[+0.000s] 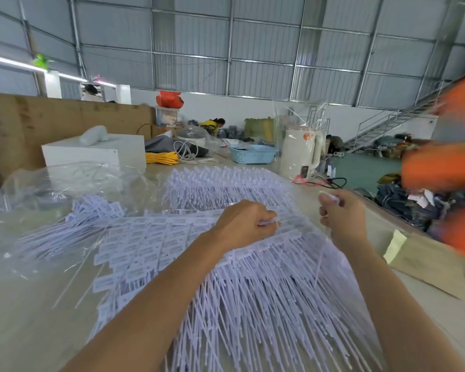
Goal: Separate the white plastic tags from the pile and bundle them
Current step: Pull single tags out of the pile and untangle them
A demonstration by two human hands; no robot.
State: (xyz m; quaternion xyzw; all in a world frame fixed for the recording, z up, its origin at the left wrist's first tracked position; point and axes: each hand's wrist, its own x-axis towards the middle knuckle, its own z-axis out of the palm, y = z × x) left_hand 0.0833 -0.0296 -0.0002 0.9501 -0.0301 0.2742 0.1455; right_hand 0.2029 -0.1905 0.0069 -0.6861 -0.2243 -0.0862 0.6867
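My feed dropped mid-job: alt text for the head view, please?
Both hands work over a spread pile of white plastic tags on a pale table: the left hand grips tags in the pile, the right hand pinches some lifted.

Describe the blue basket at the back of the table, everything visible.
The blue basket is light blue, plastic-looking and rectangular, with patterned cut-out holes in its walls and a rolled rim. It stands upright on the far part of the table, beside a white kettle. Its contents cannot be made out.
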